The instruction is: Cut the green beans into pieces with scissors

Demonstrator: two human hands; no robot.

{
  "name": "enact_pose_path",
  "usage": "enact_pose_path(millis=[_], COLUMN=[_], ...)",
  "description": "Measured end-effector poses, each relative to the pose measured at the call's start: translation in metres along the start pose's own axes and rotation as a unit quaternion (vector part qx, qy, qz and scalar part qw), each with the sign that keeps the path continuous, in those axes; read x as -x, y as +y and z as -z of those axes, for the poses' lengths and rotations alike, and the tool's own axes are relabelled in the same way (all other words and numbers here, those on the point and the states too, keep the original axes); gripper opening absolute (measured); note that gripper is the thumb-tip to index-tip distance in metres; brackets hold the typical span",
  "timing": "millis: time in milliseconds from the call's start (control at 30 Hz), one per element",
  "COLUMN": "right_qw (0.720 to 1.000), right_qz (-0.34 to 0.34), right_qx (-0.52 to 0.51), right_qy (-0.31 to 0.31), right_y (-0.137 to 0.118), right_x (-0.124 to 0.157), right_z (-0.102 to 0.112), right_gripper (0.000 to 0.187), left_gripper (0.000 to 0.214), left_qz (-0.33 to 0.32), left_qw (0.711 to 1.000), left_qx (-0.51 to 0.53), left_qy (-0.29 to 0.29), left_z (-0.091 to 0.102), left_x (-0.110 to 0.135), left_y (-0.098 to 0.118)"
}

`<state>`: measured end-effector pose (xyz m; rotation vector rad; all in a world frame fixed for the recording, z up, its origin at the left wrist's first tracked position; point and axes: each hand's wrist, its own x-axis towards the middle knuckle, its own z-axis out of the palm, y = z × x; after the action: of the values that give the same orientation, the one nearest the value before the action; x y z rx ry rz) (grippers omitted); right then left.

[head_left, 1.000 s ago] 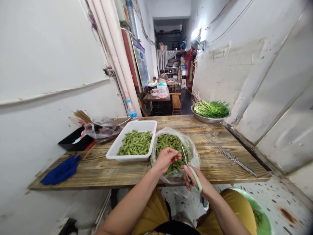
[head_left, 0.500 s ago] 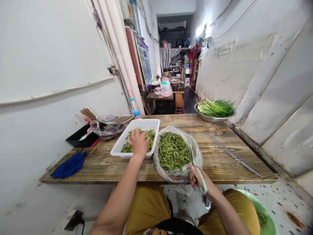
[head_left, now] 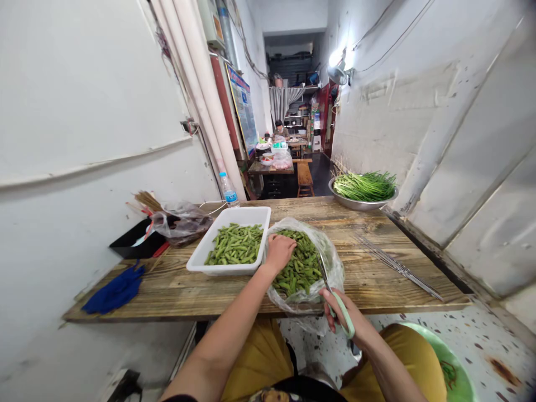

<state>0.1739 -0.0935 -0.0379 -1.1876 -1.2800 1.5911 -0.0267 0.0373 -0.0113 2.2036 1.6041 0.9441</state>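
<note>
My left hand (head_left: 280,252) reaches over the left side of a clear plastic bag (head_left: 335,262) filled with edamame pods (head_left: 299,271). Its fingers are bent together and down at the pods; the fingertips are hidden, so what they pinch cannot be made out. In my right hand (head_left: 341,312) is a pair of scissors (head_left: 344,314) with pale green handles. Their blades point up and away, over the bag's right side. Left of the bag stands a white plastic tub (head_left: 201,254) holding more edamame pods (head_left: 234,244).
Metal skewers (head_left: 400,268) lie on the wooden table (head_left: 201,296) at right. A bowl (head_left: 362,204) of green stalks stands behind. At left are a blue cloth (head_left: 115,290), a black box (head_left: 136,240) and a water bottle (head_left: 229,191). A person (head_left: 280,131) sits far back.
My left hand has moved right, from over the pods in the white tub to the pods in the plastic bag. My right hand still holds the scissors in nearly the same place.
</note>
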Motion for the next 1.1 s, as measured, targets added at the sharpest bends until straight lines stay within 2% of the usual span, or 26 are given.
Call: enact_pose_path(millis=[100,233,367,467,567,633,833,967,1100], right_qw=[1.0,1.0,0.999,0.991,0.957,0.931,0.86,0.811,0.797], right_qz=[0.0,-0.001,0.009,0.042,0.111,0.135,0.121,0.127,0.127], right_qx=[0.004,0.023,0.036,0.126,0.259,0.331,0.483,0.554,0.572], right_qy=[-0.005,-0.009,-0.001,0.02,0.06,0.081,0.113,0.142,0.148], right_y=[-0.004,-0.009,-0.007,-0.009,-0.016,-0.02,-0.022,-0.021,-0.019], right_x=[-0.004,-0.01,-0.017,-0.017,-0.014,-0.011,-0.004,-0.003,-0.005], right_z=[-0.003,-0.01,-0.01,-0.005,0.001,0.002,-0.003,-0.005,-0.003], right_gripper=[0.038,0.041,0.042,0.043,0.041,0.044,0.056,0.058,0.049], left_gripper=[0.023,0.022,0.017,0.013,0.011,0.011,0.012,0.013,0.014], left_qz=[0.036,0.134,0.178,0.194,0.218,0.242,0.308,0.307,0.294], left_qw=[0.994,0.965,0.946,0.934,0.916,0.901,0.839,0.833,0.837], left_qx=[0.106,0.223,0.266,0.296,0.333,0.355,0.437,0.449,0.448], left_qy=[-0.01,-0.03,-0.045,-0.047,-0.055,-0.068,-0.103,-0.104,-0.113], left_z=[0.002,-0.001,0.0,0.003,0.004,0.004,0.004,0.004,0.004], left_x=[0.008,0.025,0.034,0.035,0.036,0.036,0.037,0.039,0.039], left_y=[0.007,0.025,0.041,0.047,0.05,0.051,0.053,0.053,0.054])
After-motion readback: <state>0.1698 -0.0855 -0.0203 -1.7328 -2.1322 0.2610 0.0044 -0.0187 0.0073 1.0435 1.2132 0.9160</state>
